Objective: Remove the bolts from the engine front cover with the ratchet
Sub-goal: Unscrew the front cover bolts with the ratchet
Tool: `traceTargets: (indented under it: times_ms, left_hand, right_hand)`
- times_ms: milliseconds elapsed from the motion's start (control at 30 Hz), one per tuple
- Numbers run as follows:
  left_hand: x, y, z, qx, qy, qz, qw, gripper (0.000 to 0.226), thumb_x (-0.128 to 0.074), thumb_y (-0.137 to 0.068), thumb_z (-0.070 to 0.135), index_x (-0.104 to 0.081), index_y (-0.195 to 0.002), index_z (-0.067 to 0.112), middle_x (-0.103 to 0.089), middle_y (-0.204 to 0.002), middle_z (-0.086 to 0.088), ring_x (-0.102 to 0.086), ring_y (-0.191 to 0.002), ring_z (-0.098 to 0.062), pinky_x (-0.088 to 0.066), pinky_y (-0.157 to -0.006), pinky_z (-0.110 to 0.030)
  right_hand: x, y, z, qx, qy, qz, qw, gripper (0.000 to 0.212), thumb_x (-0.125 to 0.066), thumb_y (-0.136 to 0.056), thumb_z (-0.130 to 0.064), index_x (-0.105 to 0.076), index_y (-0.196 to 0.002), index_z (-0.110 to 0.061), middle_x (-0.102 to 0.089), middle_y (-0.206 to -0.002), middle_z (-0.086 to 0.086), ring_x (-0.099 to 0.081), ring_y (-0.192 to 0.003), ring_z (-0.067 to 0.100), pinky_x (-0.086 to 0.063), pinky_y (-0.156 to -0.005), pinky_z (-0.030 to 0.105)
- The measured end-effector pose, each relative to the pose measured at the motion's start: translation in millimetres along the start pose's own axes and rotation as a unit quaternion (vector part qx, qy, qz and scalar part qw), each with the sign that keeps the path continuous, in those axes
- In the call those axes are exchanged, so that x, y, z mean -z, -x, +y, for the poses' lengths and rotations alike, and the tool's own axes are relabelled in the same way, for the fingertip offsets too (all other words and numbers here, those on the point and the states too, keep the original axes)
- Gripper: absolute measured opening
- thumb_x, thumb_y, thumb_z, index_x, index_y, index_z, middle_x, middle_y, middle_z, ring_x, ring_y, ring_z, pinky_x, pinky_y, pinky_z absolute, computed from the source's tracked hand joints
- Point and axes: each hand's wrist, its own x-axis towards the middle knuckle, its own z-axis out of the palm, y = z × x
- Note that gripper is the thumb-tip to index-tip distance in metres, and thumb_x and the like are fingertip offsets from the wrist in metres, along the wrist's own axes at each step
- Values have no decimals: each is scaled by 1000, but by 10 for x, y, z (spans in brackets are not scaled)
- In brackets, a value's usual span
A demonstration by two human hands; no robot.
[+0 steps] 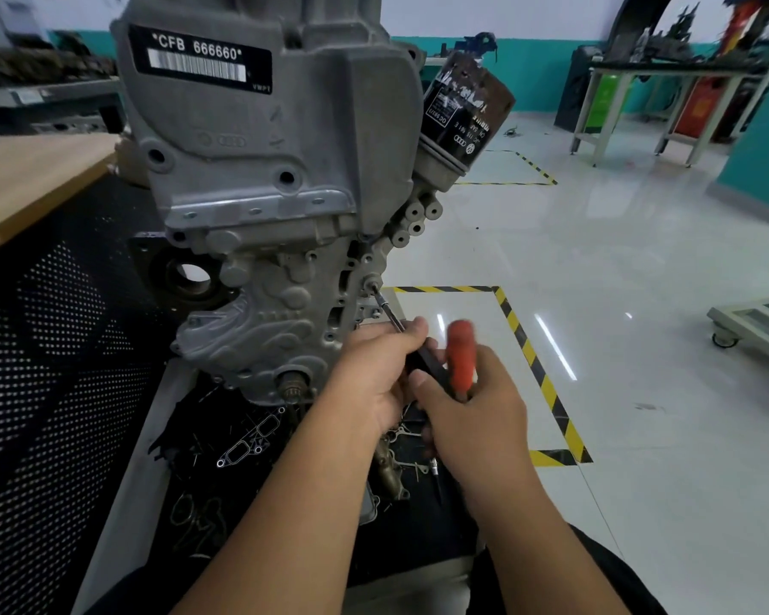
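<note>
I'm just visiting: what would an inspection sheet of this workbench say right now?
Surface: black mat under the engine.
Job's things: engine front cover; ratchet, orange handle, extension tip on a bolt.
Clutter: gaskets and small metal parts on the mat.
Hands: left hand holds the extension; right hand grips the handle.
Cables: nothing seen.
Surroundings: oil filter, glossy floor with yellow-black tape, metal tables.

Orange-handled ratchet [460, 366] extension meets grey front cover [258, 304] bolt [370, 284].
</note>
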Motion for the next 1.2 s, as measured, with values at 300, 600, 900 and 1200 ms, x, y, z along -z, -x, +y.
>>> traceTargets:
  times_ms: [300,600,900,1200]
  left_hand:
    - [25,24,51,-22,-1,-4,1000,8,-60,-99,2,-61,-97,-5,-69,-82,-17,-72,-63,-24,-61,-54,-37]
    - [-40,-50,-60,-27,38,17,999,7,-68,-93,0,-61,-93,-3,-67,-66,-12,-71,-59,-26,-59,-54,-39]
    - [-27,-41,5,-29,44,-11,999,8,-60,-98,-2,-59,-105,-4,-65,-81,-18,-73,-64,-28,-61,-58,-39]
    - [28,31,16,6,25,-45,999,11,-57,-100,1,-54,-103,11,-69,-78,-14,-73,-64,-36,-59,-53,-45]
  right_hand:
    - [96,5,-128,-20,-17,-14,1000,23,-77,-88,-38,-61,-103,-42,-73,-75,11,-65,-53,23,-56,-49,35]
    - [165,211,-49,-217,-396,-6,892,32,-82,-80,-10,-62,-99,7,-75,-79,18,-77,-74,29,-63,-63,32]
    - [165,253,36,-13,-65,15,998,17,-69,-96,-12,-68,-104,-27,-72,-76,0,-73,-67,18,-62,-63,35]
    - [191,281,-78,-185,-222,-99,952,25,-62,-102,-24,-66,-108,0,-75,-79,17,-71,-56,23,-60,-49,35]
